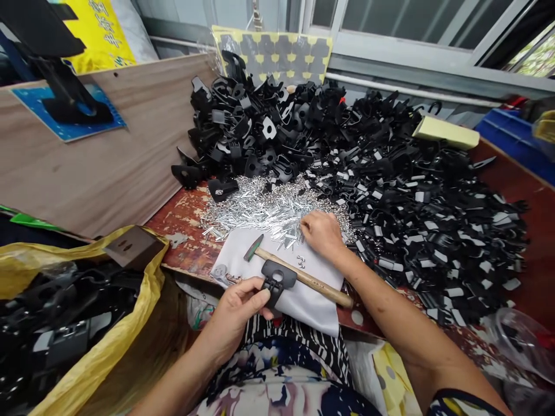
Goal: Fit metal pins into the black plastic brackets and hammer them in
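Observation:
In my left hand (247, 300) I pinch a black plastic clip part (277, 276) with a round hole, low over the front of the table. My right hand (321, 232) is at the right side of a heap of thin silver pins (264, 214), fingers curled down together. Whatever its fingertips hold is hidden. A hammer (299, 270) with a wooden handle lies on a grey cloth (236, 248), partly behind the clip part. A few small metal springs (300, 262) rest on the cloth next to the handle.
A tall pile of black plastic parts (260, 121) stands at the back. Another pile of black and white pieces (425, 225) covers the right side. A wooden board (130, 133) walls off the left. A yellow bag (151, 289) of black parts sits lower left.

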Motion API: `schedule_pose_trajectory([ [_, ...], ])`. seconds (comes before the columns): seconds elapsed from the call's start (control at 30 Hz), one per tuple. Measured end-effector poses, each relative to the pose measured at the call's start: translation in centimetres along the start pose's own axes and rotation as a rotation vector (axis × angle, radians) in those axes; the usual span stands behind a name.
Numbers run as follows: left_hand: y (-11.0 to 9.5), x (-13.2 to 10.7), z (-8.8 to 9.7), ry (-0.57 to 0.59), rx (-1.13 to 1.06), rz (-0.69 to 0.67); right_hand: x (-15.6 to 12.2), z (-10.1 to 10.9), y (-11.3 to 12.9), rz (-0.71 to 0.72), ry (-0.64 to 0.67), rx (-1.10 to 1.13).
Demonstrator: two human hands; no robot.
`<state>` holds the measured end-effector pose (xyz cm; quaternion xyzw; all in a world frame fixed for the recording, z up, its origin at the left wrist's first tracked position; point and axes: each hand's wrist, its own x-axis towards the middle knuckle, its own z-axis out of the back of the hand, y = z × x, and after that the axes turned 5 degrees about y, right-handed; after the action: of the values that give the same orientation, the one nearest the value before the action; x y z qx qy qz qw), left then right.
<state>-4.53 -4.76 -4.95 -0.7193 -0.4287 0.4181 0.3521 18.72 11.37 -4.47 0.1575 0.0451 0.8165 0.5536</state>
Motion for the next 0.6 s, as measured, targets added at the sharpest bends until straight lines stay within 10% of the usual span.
schedule_pose_trajectory([
  [0.2,-0.4,0.0,0.0,0.009,0.005,0.025,-3.6,2.4,-2.2,-0.028,-0.070,0.107],
  [0.43,-0.8,1.4,-2.3,0.067,0.160,-0.006,-10.0,5.7,6.1,0.501,-0.024,0.080],
  [0.6,-0.8,1.1,-2.4,0.036,0.196,-0.066,-11.9,5.7,7.8,0.523,0.013,0.351],
])
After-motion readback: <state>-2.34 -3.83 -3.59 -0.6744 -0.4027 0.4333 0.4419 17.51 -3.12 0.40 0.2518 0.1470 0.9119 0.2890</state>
